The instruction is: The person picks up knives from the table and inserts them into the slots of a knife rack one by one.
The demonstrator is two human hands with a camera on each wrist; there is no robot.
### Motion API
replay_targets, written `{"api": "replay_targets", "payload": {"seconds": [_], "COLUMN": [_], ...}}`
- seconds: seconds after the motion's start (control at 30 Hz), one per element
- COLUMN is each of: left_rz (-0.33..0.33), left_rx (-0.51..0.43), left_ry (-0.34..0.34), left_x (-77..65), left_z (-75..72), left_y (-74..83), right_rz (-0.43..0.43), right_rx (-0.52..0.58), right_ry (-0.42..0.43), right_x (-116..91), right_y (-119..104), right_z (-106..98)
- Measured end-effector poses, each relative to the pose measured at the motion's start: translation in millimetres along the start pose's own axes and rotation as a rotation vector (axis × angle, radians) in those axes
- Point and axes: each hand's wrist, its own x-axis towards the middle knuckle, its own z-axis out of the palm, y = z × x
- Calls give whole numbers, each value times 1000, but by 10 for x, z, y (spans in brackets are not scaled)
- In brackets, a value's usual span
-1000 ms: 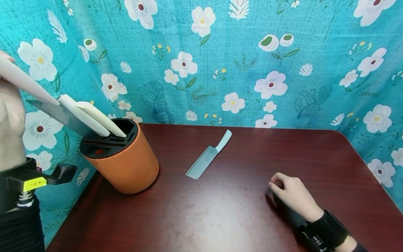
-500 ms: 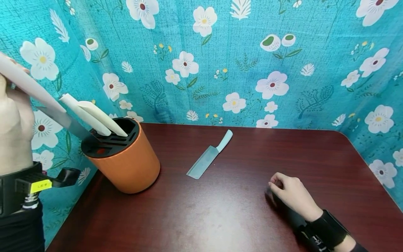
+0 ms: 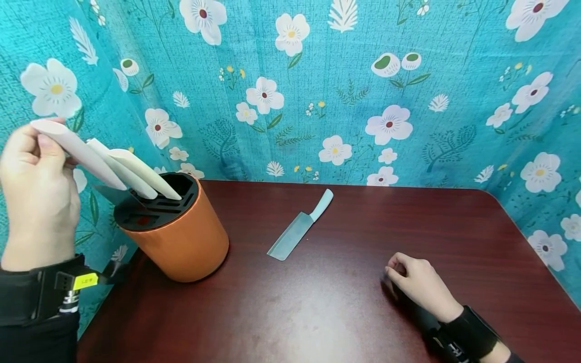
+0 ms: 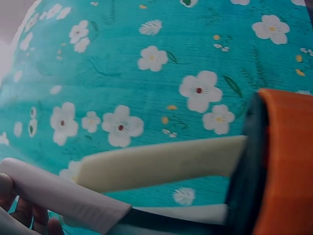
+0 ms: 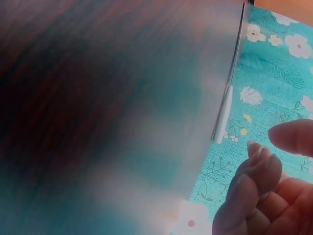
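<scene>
My left hand [image 3: 43, 196] holds a knife by its pale pinkish handle [image 3: 83, 154], fingers and thumb near the handle's end. The blade slants down into the black slotted top of an orange knife block [image 3: 183, 247]; only a short length shows above the slots. In the left wrist view the handle [image 4: 63, 193] is seen close to a cream handle [image 4: 161, 164] that stands in the block. My right hand [image 3: 422, 285] rests at the right of the table, fingers loosely curled around nothing. In the right wrist view those fingers [image 5: 244, 196] hold nothing.
A cleaver [image 3: 295, 232] with a pale handle lies flat mid-table. A white handle [image 3: 131, 174] and a cream one stick out of the block beside the held knife. The brown table [image 3: 354, 282] meets a turquoise flowered cloth [image 3: 308, 75] behind.
My left hand has come in from the left edge and lower, sliding the knife deeper into the block, so less blade shows. The right hand stays in place.
</scene>
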Motion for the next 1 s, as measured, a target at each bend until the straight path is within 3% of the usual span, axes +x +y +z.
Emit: {"api": "replay_targets", "payload": {"seconds": [0.27, 0.53, 0.67, 0.73, 0.83, 0.9, 1.0], "left_rz": [-33, -30, -4, 28, 178, 327, 554], "left_rx": [125, 84, 255, 444, 699, 827, 896], "left_ry": [-11, 19, 42, 35, -9, -50, -120], "left_x": [-102, -166, -210, -267, -356, -432, -529], "left_z": [-137, -176, -117, -56, 38, 111, 238], "left_y": [-186, -246, -209, -160, -119, -102, -120], "right_rz": [5, 13, 21, 19, 15, 10, -5], "right_rx": [-2, 2, -2, -7, -11, -8, 8], "right_ry": [7, 11, 5, 8, 14, 23, 30], "right_x": [1, -16, -13, -8, 5, 13, 27], "right_y": [-2, -11, -7, -8, -18, -33, -53], "right_z": [6, -13, -11, -8, -5, 3, 22]}}
